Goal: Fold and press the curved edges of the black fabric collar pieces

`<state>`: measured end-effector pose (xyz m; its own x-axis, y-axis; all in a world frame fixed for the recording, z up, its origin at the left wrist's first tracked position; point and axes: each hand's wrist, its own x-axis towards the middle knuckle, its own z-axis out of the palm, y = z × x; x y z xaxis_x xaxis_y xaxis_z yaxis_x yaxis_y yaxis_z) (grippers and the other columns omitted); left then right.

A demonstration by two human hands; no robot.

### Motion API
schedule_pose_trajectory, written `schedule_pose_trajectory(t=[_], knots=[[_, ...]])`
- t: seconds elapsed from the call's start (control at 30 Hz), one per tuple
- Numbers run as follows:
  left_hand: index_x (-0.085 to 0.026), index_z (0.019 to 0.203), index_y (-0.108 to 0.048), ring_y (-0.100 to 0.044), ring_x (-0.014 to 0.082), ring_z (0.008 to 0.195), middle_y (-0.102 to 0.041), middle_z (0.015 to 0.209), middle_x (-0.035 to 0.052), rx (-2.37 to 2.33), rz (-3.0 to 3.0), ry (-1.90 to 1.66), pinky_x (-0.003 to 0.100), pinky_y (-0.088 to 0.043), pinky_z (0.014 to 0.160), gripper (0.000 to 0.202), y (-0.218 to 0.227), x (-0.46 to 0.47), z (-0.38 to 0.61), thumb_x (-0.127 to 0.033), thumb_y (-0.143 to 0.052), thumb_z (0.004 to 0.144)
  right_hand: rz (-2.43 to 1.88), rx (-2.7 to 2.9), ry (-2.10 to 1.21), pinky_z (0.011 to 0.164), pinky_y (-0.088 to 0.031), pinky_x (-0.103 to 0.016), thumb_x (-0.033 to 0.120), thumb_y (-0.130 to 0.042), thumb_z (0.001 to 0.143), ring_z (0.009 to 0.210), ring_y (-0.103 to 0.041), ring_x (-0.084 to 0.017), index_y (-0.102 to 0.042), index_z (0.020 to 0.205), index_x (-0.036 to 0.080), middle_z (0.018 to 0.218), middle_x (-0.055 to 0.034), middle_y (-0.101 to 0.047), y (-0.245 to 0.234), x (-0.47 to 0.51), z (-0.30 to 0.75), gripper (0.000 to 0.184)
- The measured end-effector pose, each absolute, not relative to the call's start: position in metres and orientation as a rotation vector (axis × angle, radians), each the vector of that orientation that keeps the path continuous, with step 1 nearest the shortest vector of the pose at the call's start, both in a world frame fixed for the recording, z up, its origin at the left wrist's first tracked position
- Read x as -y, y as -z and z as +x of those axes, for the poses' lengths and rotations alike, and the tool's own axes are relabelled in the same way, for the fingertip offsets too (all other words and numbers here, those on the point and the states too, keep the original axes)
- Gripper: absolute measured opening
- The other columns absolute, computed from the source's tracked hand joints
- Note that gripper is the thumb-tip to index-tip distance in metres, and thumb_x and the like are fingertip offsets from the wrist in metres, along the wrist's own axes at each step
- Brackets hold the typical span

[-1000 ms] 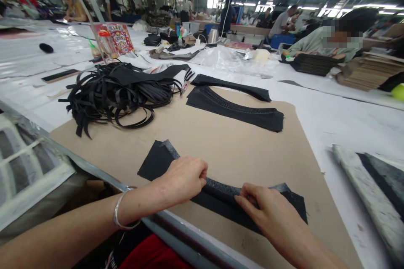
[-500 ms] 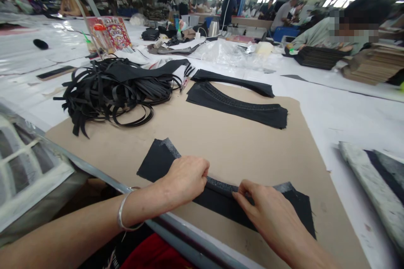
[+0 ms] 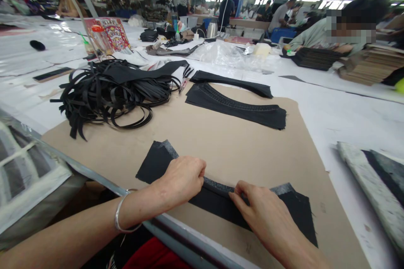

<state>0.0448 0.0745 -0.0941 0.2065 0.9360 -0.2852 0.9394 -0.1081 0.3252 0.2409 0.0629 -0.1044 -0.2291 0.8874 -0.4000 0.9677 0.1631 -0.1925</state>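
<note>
A curved black fabric piece [image 3: 217,208] lies across the brown board, with a speckled grey strip along its upper edge. My left hand [image 3: 184,178] is closed at that edge, left of the middle; its fingertips are tucked under and hidden. Farther right, my right hand [image 3: 261,206] pinches the same edge between thumb and fingers. Between the two hands the edge looks folded over. Both ends of the piece stick out past my hands, the right one with frayed threads.
Beyond my hands lie a stack of black fabric pieces [image 3: 235,107] with stitched curves and another black stack [image 3: 232,83]. A heap of black strips [image 3: 113,92] sits left on the brown board [image 3: 151,128]. A speckled slab [image 3: 362,180] is at right. A co-worker [image 3: 328,29] sits across the table.
The whole view has shifted very slightly. Both hands keep almost the same place and grip on the black fabric piece.
</note>
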Motion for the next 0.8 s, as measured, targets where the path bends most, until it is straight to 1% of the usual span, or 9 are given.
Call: schedule_pose_trajectory(t=[0.47, 0.8], knots=[[-0.022, 0.068, -0.062, -0.067, 0.0258, 0.073, -0.069, 0.068, 0.0035, -1.744, 2.081, 0.004, 0.031, -0.045, 0.059, 0.015, 0.0988, -0.0748, 0.0426, -0.018, -0.048, 0.074, 1.813, -2.217, 0.594, 0.055, -0.024, -0.028, 0.031, -0.043, 0.093, 0.076, -0.066, -0.024, -0.063, 0.080, 0.023, 0.074, -0.0040, -0.069, 0.1095, -0.0655, 0.2382, 0.024], [-0.021, 0.068, -0.065, -0.068, 0.0243, 0.071, -0.068, 0.066, 0.0046, -1.738, 2.098, -0.003, 0.029, -0.044, 0.058, 0.018, 0.1001, -0.0755, 0.0439, -0.017, -0.048, 0.073, 1.802, -2.217, 0.588, 0.056, -0.026, -0.028, 0.032, -0.044, 0.093, 0.077, -0.067, -0.025, -0.063, 0.081, 0.024, 0.074, -0.0039, -0.070, 0.1104, -0.0647, 0.2396, 0.024]])
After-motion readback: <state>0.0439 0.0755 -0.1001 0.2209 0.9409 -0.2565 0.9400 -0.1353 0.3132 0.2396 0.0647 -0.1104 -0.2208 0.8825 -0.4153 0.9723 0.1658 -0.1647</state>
